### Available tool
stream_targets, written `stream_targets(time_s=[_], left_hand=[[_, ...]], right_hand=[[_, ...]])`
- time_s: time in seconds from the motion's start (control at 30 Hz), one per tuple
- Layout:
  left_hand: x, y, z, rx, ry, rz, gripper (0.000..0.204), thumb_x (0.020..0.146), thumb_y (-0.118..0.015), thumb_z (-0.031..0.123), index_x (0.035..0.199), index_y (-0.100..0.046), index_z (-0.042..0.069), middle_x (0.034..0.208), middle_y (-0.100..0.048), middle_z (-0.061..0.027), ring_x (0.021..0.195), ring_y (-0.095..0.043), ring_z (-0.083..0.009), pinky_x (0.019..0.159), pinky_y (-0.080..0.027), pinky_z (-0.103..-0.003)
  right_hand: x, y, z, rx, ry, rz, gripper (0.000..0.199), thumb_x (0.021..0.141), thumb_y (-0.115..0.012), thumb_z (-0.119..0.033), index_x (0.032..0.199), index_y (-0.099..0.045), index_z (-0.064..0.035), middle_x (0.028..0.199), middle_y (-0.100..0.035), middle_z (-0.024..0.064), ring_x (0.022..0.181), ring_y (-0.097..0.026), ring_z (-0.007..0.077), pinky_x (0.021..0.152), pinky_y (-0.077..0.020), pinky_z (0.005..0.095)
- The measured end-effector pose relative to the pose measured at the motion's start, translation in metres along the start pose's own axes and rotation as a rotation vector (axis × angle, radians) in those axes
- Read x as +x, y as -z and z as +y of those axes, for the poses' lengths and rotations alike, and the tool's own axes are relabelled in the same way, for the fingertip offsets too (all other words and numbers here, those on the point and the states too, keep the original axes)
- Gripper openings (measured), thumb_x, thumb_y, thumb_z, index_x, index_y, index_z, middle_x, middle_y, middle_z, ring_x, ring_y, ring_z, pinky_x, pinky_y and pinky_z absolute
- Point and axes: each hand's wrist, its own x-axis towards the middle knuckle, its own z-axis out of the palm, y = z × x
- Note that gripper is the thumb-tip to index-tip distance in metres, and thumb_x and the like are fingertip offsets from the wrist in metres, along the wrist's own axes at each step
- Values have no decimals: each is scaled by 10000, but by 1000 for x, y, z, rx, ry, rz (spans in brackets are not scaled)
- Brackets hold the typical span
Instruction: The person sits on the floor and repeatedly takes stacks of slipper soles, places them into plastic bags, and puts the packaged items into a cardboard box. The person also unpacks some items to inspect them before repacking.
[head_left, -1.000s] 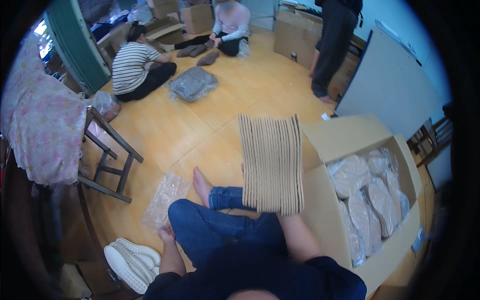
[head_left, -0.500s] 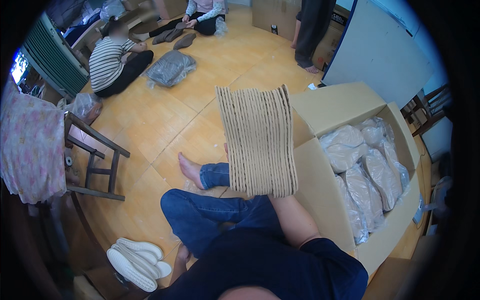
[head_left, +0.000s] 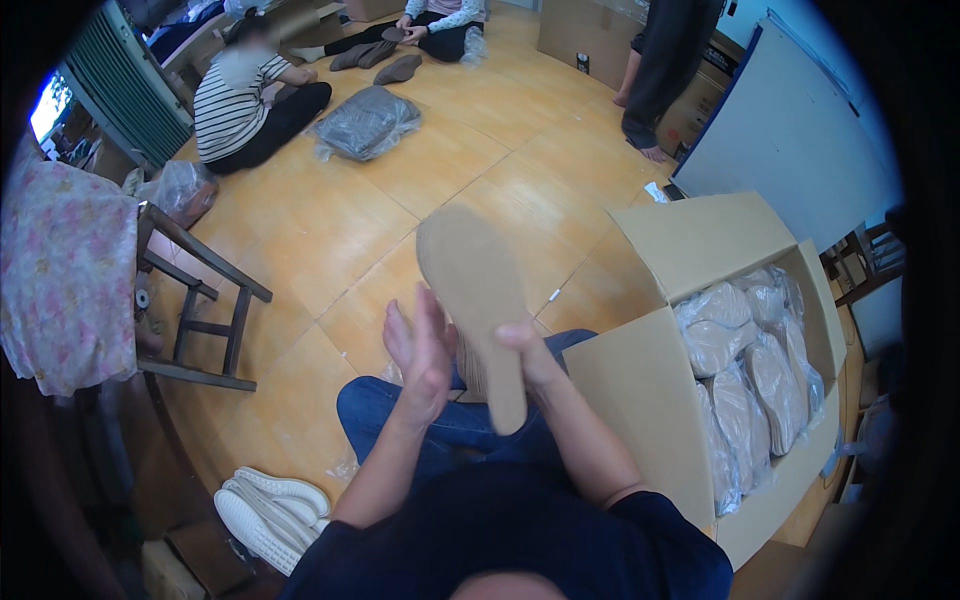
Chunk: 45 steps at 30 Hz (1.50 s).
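A thick stack of tan insoles (head_left: 468, 275) is tilted up in front of my chest, the sole-shaped face of its top one turned toward me. My right hand (head_left: 533, 352) is closed on the stack's right edge, its thumb pressed over the top face and its other fingers hidden behind. My left hand (head_left: 424, 345) is upright at the stack's left side, fingers stretched out and palm facing it. Whether the left palm touches the stack's edge, I cannot tell. My crossed legs in blue jeans (head_left: 385, 425) are below.
An open cardboard box (head_left: 625, 390) holds plastic-wrapped insole bundles (head_left: 738, 400) at my right. White shoe soles (head_left: 255, 515) lie at lower left, near a wooden stool frame (head_left: 235, 330). Farther off, two people sit by a grey wrapped bundle (head_left: 368, 122); another stands at upper right.
The stack has turned from its layered edge side to its flat face and tilted. My left hand, mostly hidden before, now shows open beside it. The view has shifted slightly.
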Motion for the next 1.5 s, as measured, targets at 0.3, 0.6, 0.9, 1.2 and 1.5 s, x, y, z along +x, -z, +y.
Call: stream_targets(time_s=[0.3,0.6,0.9,1.2,1.5], left_hand=[[22,11,-1,-722,257,30,770,861,-530,555,1426,-387,51,1354,-501,-164,1244,-502,-291,1042,-414,-435],[23,18,-18,-942,304,-125,782,871,-505,577,1437,-372,53,1372,-486,-172,1258,-487,-302,1066,-383,-457],[20,20,-20,-997,355,-185,795,881,-480,599,1448,-356,55,1391,-471,-181,1273,-472,-313,1089,-353,-480],[13,26,-20,-1075,432,-226,808,891,-455,621,1459,-341,58,1409,-456,-190,1288,-457,-324,1113,-322,-502],[3,28,-18,-1051,486,-85,719,917,-539,455,1467,-313,51,1434,-426,-212,1302,-442,-380,1070,-392,-527]], right_hand=[[-12,-34,-27,-959,458,153,1147,717,-802,-444,1520,-115,1,1389,-320,278,1300,-367,392,1068,-352,452],[-2,-22,-33,-568,335,46,661,864,-713,-233,1423,-436,-13,994,-443,50,843,-405,112,710,-407,204],[-7,-19,-34,-777,482,89,667,843,-725,-263,1401,-454,-16,1043,-516,96,855,-472,172,705,-457,272],[-11,-8,-29,-946,473,236,612,938,-548,-168,1446,-300,67,1328,-476,244,1143,-565,314,950,-456,349],[6,21,-31,-343,393,426,511,1008,-334,-112,1484,-240,47,1426,-427,201,1305,-434,227,1091,-317,324]])
